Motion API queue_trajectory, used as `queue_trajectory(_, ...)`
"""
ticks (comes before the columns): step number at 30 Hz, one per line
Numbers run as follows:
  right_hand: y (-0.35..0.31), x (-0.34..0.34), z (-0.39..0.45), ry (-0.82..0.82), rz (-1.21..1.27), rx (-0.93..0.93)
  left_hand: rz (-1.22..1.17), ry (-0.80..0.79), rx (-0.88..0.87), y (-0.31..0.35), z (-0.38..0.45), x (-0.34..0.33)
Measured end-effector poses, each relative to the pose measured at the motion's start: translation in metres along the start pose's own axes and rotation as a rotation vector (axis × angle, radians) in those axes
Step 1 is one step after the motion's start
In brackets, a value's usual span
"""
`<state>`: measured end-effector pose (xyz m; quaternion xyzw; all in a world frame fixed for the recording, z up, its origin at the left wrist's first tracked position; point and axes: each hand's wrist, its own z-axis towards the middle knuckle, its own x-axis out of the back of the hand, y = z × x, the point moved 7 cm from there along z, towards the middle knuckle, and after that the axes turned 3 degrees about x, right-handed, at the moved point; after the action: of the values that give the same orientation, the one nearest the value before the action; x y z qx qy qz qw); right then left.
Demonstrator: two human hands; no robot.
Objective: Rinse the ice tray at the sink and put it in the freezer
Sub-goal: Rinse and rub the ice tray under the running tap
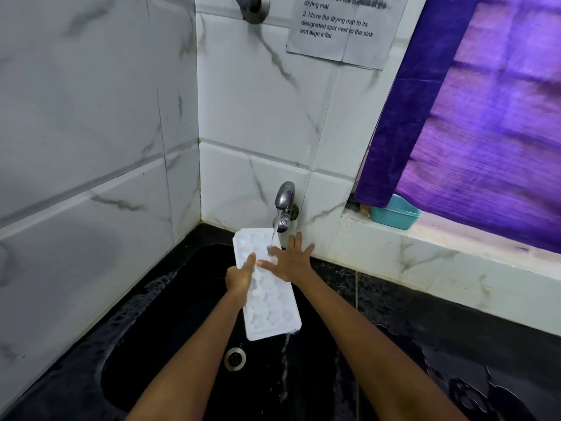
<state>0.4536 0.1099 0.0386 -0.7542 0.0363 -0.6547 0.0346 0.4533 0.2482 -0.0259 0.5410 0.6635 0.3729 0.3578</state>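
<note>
White dimpled ice tray (267, 287) under tap stream (274, 238), left hand (239, 276) gripping, right hand (290, 261) apparently flat, fingers spread.

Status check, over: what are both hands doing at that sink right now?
Left hand grips ice tray edge. Right hand open, fingers flat on tray. Tap running onto tray's far end, over black sink. Nothing in the way.
</note>
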Motion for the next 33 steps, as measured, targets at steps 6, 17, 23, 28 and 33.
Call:
queue_trajectory(6,-0.004,0.008,-0.010,0.113,0.094,0.076,-0.053,0.052,0.003,0.007,0.004,0.005)
queue_trajectory(17,0.000,-0.003,-0.015,0.064,0.189,0.021,-0.138,0.068,0.001,0.019,0.004,0.000)
queue_trajectory(23,-0.011,0.000,-0.010,0.040,0.128,0.016,-0.142,0.092,-0.017,0.028,0.003,0.007)
queue_trajectory(28,-0.006,0.002,-0.012,0.030,0.042,-0.025,-0.109,0.082,-0.037,0.028,-0.002,0.009)
queue_trajectory(33,-0.005,0.000,-0.014,-0.029,0.156,-0.027,-0.082,0.073,-0.042,0.033,-0.003,0.009)
